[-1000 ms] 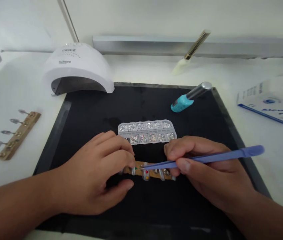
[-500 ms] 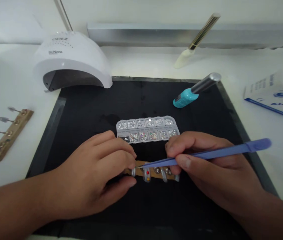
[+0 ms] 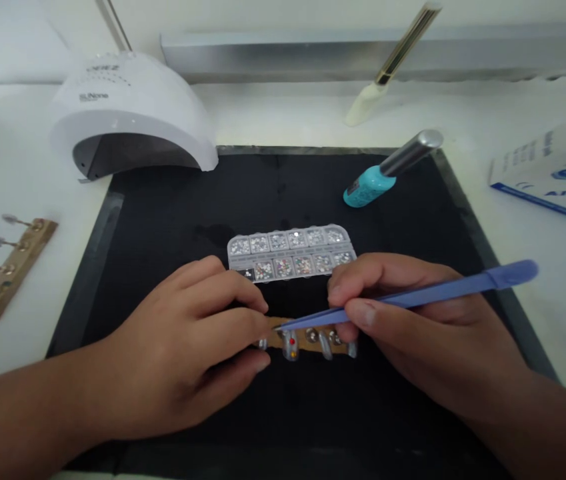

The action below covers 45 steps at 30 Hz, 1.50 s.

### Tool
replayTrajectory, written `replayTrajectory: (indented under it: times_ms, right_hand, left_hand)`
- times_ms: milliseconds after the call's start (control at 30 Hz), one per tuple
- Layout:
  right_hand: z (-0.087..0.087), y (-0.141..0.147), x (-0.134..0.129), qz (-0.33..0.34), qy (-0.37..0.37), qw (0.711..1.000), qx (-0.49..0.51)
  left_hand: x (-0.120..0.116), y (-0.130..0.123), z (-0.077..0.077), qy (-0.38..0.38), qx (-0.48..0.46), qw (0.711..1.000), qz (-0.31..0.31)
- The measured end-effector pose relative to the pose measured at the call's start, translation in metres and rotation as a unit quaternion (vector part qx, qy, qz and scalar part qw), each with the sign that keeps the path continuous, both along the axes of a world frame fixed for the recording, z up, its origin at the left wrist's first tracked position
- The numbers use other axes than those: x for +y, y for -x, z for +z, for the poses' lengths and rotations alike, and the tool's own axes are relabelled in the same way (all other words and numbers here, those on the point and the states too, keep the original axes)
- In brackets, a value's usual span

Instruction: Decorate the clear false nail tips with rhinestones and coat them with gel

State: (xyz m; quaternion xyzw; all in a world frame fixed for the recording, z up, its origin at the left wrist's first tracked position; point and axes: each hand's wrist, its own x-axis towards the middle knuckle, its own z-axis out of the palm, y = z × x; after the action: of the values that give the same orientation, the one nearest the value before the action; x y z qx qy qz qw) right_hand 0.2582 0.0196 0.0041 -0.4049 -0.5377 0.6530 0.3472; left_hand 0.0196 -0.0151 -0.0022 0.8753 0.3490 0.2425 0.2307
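Purple tweezers [image 3: 437, 288] are pinched between the thumb and fingers of my right hand [image 3: 413, 327]. They point left, and their dark tips meet at the index finger of my left hand [image 3: 197, 347]. That hand is closed around the left end of a wooden nail tip stand [image 3: 304, 341], partly hiding it. Silver nail tips stick out along the stand; one nail tip [image 3: 290, 347] carries a red and a yellow gem. Whether a gem sits in the tweezers is too small to tell. Just behind lies a clear rhinestone box [image 3: 291, 255] with several filled compartments.
A teal polish bottle [image 3: 369, 187] stands on the black mat [image 3: 283, 413]. Behind the mat are a white nail lamp [image 3: 133, 110] and a cream bottle with a gold cap [image 3: 363, 103]. A second nail tip stand [image 3: 15, 273] lies left, a white box [image 3: 547, 173] right.
The tweezers' tips have shifted slightly left and up, to my left index finger. My left fingers now cover more of the leftmost visible nail tip. The whole view has shifted a little.
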Motion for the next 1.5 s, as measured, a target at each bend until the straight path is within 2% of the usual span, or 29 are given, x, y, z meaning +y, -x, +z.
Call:
replayTrajectory:
  times_ms: [567,833,1033,1500]
  right_hand:
    - [-0.003,-0.001,0.0,0.0,0.029,0.999,0.021]
    - [-0.009,-0.007,0.002,-0.028,0.029,0.995,0.091]
    - [-0.008,-0.009,0.003,-0.04,0.032,0.994,0.1]
    - [-0.009,-0.007,0.003,-0.054,0.035,0.993,0.099]
  left_hand:
    - [0.0,0.0,0.002,-0.015,0.011,1.0,0.002]
    - [-0.001,0.0,0.001,-0.02,-0.014,1.0,0.003]
    - [-0.002,0.0,0.004,-0.011,-0.069,0.997,0.014]
    - [-0.003,0.0,0.002,-0.019,-0.031,0.999,0.003]
